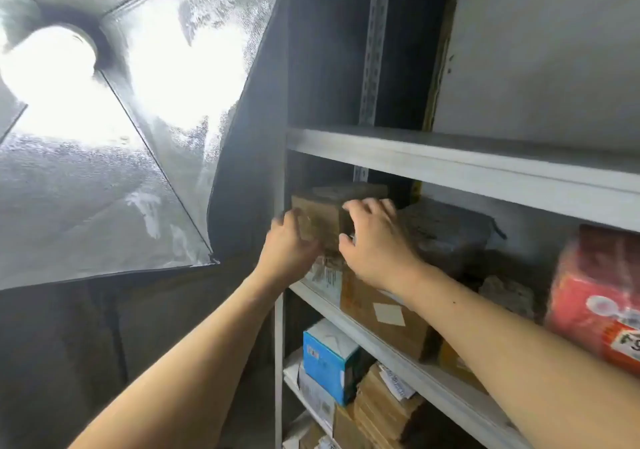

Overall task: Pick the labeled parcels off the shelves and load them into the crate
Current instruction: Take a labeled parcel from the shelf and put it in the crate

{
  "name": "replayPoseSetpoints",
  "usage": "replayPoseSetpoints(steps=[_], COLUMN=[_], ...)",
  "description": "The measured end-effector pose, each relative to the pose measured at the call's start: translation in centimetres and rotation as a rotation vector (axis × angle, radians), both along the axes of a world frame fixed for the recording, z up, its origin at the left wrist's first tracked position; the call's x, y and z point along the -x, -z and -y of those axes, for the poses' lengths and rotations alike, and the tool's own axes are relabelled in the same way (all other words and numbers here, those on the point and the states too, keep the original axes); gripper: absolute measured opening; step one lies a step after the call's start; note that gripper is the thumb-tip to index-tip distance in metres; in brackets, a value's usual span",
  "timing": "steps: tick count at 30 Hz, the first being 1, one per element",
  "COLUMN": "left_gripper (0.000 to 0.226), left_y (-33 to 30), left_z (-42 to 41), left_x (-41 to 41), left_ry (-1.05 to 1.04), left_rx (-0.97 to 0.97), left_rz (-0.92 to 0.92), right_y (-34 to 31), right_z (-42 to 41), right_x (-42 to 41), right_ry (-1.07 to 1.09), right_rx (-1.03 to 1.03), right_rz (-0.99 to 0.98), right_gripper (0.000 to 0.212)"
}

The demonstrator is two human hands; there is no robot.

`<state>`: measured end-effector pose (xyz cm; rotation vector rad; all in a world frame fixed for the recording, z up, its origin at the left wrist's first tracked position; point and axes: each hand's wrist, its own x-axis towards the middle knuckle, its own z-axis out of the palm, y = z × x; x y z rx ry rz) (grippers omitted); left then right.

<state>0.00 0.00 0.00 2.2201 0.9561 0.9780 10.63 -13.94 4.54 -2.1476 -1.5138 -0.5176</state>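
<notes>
Currently you are reaching both arms to the middle shelf (450, 168): left hand (287, 244) and right hand (377, 240) are clasping a small brown parcel (322, 216) on a stack, not yet lifted. No crate is showing. Other parcels, a grey bag (446, 230) and a red pack (595, 292), are crowding alongside.

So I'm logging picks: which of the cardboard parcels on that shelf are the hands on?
The small brown box on top of the stack at the shelf's left end. The left hand and right hand flank it; the larger carton lies below.
</notes>
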Motion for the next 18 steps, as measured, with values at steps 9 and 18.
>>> replayPoseSetpoints(steps=[9, 18], left_gripper=[0.083, 0.048], left_y=[0.1, 0.8], left_z=[-6.1, -4.7], left_x=[-1.9, -1.2], left_ry=[0.214, 0.333], left_rx=[0.284, 0.517], left_rz=[0.160, 0.620], right_y=[-1.4, -1.9], right_z=[-6.7, -6.6], right_x=[-2.5, 0.7], right_ry=[0.286, 0.333], right_rx=[0.457, 0.325], right_rz=[0.006, 0.240], right_gripper=[0.089, 0.044])
